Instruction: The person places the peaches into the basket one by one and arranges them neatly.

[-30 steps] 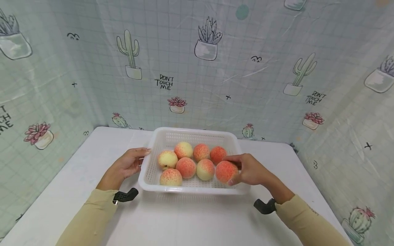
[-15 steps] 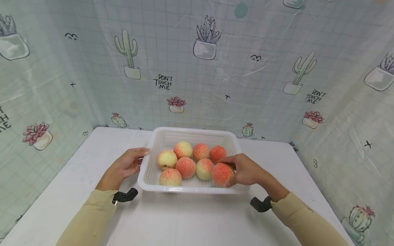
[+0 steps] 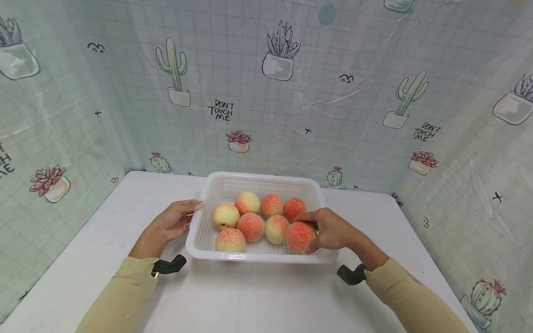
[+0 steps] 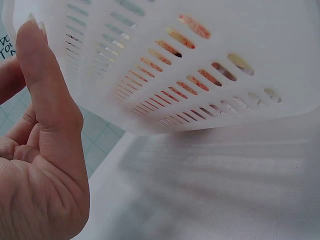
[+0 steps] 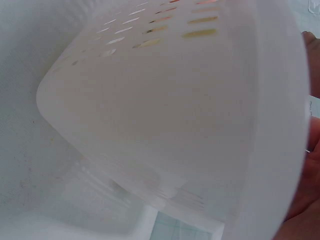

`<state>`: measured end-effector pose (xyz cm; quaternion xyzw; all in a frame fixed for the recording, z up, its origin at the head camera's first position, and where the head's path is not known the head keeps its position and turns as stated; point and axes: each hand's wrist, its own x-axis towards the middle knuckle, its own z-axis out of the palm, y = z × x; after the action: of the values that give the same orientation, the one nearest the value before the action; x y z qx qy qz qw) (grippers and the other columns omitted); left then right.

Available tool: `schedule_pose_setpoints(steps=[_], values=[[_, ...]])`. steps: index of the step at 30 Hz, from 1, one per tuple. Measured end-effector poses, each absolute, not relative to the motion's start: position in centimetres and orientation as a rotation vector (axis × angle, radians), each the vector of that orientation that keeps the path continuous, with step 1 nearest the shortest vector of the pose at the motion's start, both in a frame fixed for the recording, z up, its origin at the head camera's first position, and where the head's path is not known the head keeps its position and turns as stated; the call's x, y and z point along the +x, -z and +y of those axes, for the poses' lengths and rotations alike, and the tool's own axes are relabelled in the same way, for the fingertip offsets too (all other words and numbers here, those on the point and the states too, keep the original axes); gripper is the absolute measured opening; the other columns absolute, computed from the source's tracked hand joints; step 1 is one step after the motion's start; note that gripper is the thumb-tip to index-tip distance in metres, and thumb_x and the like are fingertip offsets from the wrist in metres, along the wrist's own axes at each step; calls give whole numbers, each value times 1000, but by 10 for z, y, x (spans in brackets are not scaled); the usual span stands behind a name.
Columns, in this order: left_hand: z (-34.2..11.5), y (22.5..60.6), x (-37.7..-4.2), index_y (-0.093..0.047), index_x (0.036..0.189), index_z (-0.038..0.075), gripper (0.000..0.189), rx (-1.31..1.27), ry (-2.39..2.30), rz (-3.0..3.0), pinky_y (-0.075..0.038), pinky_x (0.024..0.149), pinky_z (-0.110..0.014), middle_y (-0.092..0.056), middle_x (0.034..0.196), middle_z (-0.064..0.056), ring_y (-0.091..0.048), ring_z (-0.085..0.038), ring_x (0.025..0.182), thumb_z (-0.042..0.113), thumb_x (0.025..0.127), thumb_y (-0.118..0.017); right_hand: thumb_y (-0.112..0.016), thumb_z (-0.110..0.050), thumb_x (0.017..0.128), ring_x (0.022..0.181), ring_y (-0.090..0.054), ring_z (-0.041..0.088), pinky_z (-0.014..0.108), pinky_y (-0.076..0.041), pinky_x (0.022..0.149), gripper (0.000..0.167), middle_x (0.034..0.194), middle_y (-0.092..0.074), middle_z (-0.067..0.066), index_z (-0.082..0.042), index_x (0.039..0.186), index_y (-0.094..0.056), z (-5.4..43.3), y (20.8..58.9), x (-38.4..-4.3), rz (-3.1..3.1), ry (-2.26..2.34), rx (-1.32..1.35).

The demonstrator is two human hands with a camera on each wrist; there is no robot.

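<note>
In the head view, a white plastic basket (image 3: pixel 258 255) with slotted walls sits on the table. My left hand (image 3: pixel 172 222) holds its left rim, the thumb at the edge. The left wrist view has that hand (image 4: pixel 52 125) beside the basket's wall (image 4: pixel 285 45). At the front right corner inside, my right hand (image 3: pixel 335 231) grips a red peach (image 3: pixel 300 237) between thumb and fingers. Close to it lie a darker red peach (image 3: pixel 294 209) and a half-yellow peach (image 3: pixel 276 229). From the right wrist, the basket's outer wall (image 5: pixel 150 105) hides most of the hand (image 5: pixel 307 190).
Several more peaches fill the basket's left and middle, among them a yellow peach (image 3: pixel 226 215) and a speckled peach (image 3: pixel 231 240). The white table (image 3: pixel 258 296) ends at a hanging curtain (image 3: pixel 250 83) printed with cacti, which also runs along both sides.
The right hand has shifted slightly left, carrying the red peach a little left and toward the front of the basket. The left hand and the basket have stayed in place.
</note>
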<state>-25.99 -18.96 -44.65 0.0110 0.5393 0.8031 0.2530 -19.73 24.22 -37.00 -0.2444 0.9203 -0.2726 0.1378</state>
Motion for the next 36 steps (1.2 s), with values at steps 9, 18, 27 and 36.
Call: schedule_pose_setpoints(steps=[9, 18, 27, 36], values=[[-191, 444, -259, -76, 104, 18, 20, 31, -2190, 1466, -65, 82, -39, -77, 108, 0, -77, -16, 99, 13, 107, -57, -90, -5, 67, 106, -63, 15, 38, -53, 97, 62, 119, -75, -3, -13, 126, -74, 242, 375, -201, 2658, 776, -716], [-188, 445, -257, -75, 108, 16, 16, 33, -2188, 1478, -65, 84, -40, -77, 109, -1, -77, -16, 100, 15, 107, -58, -86, -6, 64, 105, -63, 12, 33, -54, 95, 63, 116, -76, -5, -12, 125, -75, 237, 375, -202, 2649, 741, -734], [-188, 446, -258, -74, 106, 15, 16, 19, -2199, 1479, -65, 82, -40, -77, 108, -2, -77, -16, 99, 14, 107, -58, -90, -11, 66, 101, -63, 11, 32, -54, 93, 62, 113, -75, -5, -9, 126, -74, 232, 377, -206, 2644, 675, -737], [-189, 447, -259, -74, 108, 16, 16, 17, -2211, 1467, -65, 84, -42, -77, 110, -2, -77, -17, 101, 14, 107, -58, -89, -16, 72, 94, -59, 11, 31, -52, 86, 50, 102, -71, -8, -12, 120, -75, 227, 379, -210, 2630, 571, -766]])
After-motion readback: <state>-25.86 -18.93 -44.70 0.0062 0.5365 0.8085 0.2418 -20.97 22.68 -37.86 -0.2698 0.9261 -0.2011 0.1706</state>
